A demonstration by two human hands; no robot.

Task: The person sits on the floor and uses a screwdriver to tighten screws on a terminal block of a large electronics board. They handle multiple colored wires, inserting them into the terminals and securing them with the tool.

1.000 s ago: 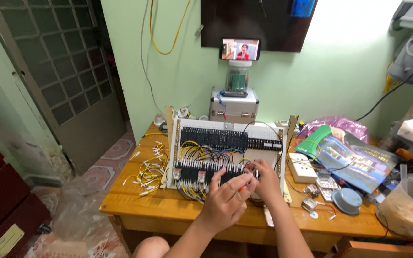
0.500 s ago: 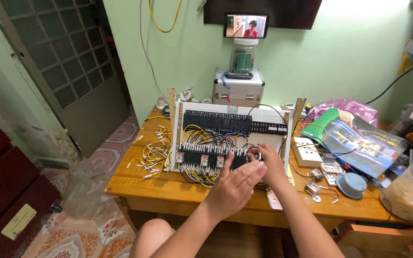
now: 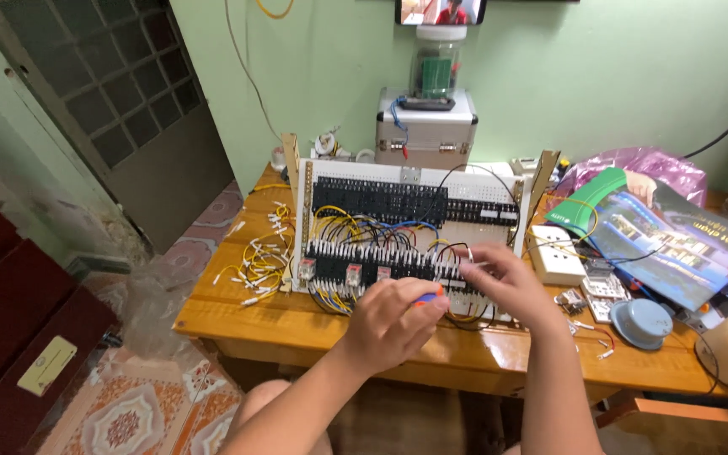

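Clenched left hand (image 3: pixel 393 324) is gripping an orange-handled tool (image 3: pixel 428 297).
Right hand (image 3: pixel 503 282) is pinching a thin wire at the white perforated wiring board (image 3: pixel 410 232).

white panel (image 3: pixel 482 198), yellow wires (image 3: pixel 264 257), green wall (image 3: pixel 600 76), orange-brown table (image 3: pixel 465 354).

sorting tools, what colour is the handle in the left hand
Orange and blue; the screwdriver handle peeks from the left hand, head view.
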